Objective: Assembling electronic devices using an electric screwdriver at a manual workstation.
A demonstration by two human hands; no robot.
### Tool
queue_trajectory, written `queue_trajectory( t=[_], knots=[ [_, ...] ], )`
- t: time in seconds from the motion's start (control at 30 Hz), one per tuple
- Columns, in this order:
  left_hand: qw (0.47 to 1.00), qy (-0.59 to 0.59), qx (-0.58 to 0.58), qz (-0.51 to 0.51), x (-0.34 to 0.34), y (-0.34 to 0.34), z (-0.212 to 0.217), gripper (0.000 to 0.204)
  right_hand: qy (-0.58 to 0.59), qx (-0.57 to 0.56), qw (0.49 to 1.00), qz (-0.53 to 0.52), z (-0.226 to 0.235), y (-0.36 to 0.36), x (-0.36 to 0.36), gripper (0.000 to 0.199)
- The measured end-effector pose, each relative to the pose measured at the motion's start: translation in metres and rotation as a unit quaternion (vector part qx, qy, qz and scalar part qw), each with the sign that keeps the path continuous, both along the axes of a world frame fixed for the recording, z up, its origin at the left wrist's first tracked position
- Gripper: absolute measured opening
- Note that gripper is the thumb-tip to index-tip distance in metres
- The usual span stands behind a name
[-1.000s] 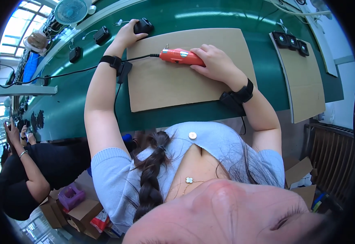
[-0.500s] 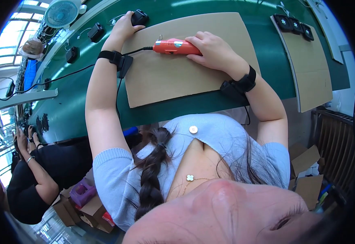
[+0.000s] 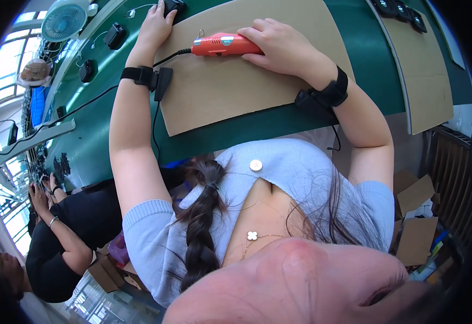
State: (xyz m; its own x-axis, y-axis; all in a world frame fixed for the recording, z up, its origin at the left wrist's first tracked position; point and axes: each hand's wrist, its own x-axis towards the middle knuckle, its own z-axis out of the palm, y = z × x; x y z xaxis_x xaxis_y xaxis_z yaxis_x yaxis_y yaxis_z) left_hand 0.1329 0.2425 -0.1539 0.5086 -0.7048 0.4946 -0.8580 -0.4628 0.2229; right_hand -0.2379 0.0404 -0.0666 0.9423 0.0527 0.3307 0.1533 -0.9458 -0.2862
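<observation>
My right hand (image 3: 284,47) is closed around a red electric screwdriver (image 3: 228,44), held level over a flat brown cardboard sheet (image 3: 236,89). A wire hook and a black cable (image 3: 173,55) are at the screwdriver's left end; its right end is hidden in my palm. At the far left corner of the sheet, my left hand (image 3: 157,26) has its fingers and thumb about a small black box-shaped device (image 3: 175,6), partly cut off by the picture's upper edge. Both wrists wear black straps with black modules.
More black devices (image 3: 115,35) with white leads stand along the green table (image 3: 98,135) at left, near a fan (image 3: 64,20). Another cardboard piece (image 3: 417,70) carries several black units (image 3: 400,11) at right. A person in black (image 3: 92,216) works at left. Open cartons (image 3: 417,237) stand lower right.
The whole view has shifted, so the table, hands and screwdriver sit higher in the picture. Both hands keep their holds; the screwdriver stays over the cardboard.
</observation>
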Motion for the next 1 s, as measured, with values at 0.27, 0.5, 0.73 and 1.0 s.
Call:
queue_trajectory(
  t=[0.27, 0.5, 0.73, 1.0],
  knots=[
    [0.994, 0.017, 0.104, 0.024, -0.036, 0.004, 0.045, 0.074, -0.003, 0.004, 1.0, 0.005, 0.001, 0.0, -0.003, 0.045],
    [0.993, 0.008, 0.119, 0.025, -0.038, -0.001, 0.057, 0.069, -0.004, 0.013, 1.0, 0.003, 0.005, 0.0, -0.004, 0.045],
    [0.989, -0.007, 0.144, 0.013, -0.032, -0.003, 0.062, 0.071, 0.007, 0.051, 0.998, 0.04, 0.029, -0.004, -0.01, 0.032],
    [0.979, 0.033, 0.197, 0.047, -0.079, -0.03, 0.098, 0.073, 0.019, 0.066, 0.997, 0.036, 0.028, -0.003, -0.009, 0.035]
  ],
)
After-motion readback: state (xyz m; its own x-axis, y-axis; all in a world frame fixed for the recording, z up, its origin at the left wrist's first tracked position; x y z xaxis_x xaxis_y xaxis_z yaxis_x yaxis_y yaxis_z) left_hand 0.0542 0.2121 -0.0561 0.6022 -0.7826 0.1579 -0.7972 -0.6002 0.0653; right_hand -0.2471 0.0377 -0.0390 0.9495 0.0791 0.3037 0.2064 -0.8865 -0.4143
